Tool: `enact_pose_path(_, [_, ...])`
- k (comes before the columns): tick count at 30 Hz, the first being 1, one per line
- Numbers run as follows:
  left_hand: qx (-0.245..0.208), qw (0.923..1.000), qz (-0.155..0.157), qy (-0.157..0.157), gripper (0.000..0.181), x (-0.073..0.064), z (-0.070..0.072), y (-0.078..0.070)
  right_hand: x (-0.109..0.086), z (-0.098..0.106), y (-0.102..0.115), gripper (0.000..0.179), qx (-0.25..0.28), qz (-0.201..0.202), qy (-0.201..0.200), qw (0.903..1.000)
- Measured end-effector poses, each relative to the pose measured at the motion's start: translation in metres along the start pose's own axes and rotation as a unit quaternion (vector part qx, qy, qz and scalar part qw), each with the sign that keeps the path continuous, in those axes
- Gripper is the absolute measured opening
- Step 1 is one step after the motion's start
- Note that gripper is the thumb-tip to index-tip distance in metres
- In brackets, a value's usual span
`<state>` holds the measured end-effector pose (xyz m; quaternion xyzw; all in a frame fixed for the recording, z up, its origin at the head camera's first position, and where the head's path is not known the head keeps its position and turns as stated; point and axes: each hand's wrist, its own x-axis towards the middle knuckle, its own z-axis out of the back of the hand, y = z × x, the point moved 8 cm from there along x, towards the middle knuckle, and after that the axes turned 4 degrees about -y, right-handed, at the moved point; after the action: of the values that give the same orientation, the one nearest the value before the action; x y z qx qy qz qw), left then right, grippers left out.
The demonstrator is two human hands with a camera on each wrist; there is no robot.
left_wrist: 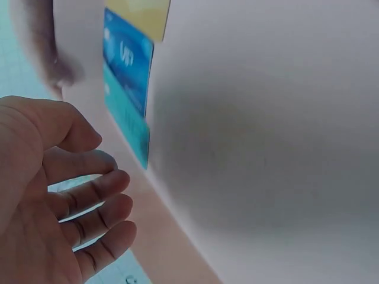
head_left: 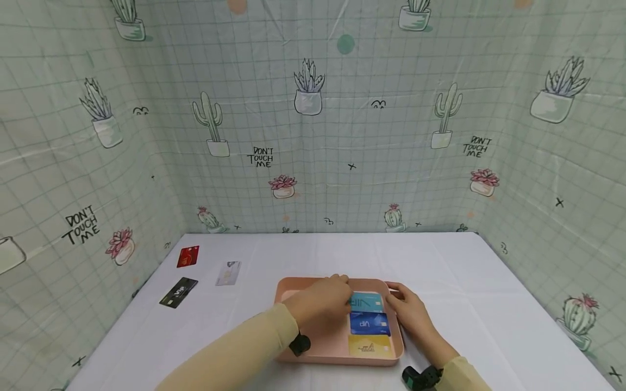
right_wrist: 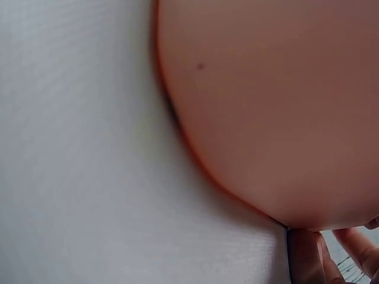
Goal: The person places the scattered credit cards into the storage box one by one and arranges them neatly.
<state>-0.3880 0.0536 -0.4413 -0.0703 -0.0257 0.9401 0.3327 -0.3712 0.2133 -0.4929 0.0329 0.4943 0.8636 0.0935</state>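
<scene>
A pink tray (head_left: 318, 353) lies on the white table, with a teal card (head_left: 367, 302), a blue VIP card (head_left: 369, 323) and a yellow card (head_left: 369, 346) in a column along its right side. My left hand (head_left: 323, 297) is over the tray's far part, fingertips right by the teal card. In the left wrist view that hand (left_wrist: 53, 189) has loosely bent fingers and nothing between them. At the tray's far right corner my right hand (head_left: 412, 312) grips the rim; its fingers (right_wrist: 307, 254) show at the wall in the right wrist view.
Off to the left on the table lie a red card (head_left: 188, 256), a black VIP card (head_left: 178, 292) and a pale silver card (head_left: 228, 273). A cactus-print cloth (head_left: 342, 136) walls the table at the back and both sides.
</scene>
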Motion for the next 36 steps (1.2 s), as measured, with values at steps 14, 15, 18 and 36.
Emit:
enact_pose_path(14, [0.064,0.997,0.001,-0.044,0.014,-0.021,0.027,0.053,0.001,0.002,0.001,0.048,0.01,0.0,0.002,0.9999])
enact_pose_path(15, [0.062,0.997,0.002,-0.046,0.013,-0.022,0.027,0.056,0.001,0.002,0.002,0.048,0.01,0.001,0.002,0.9999])
enact_pose_path(18, [0.052,0.9968,0.005,-0.06,0.012,-0.025,0.03,0.066,0.001,0.001,0.002,0.048,0.011,0.001,0.003,0.9999])
enact_pose_path(36, [-0.103,0.9791,0.139,-0.107,0.042,-0.054,0.021,0.155,0.0,0.0,0.0,0.049,0.009,-0.01,0.001,0.9999])
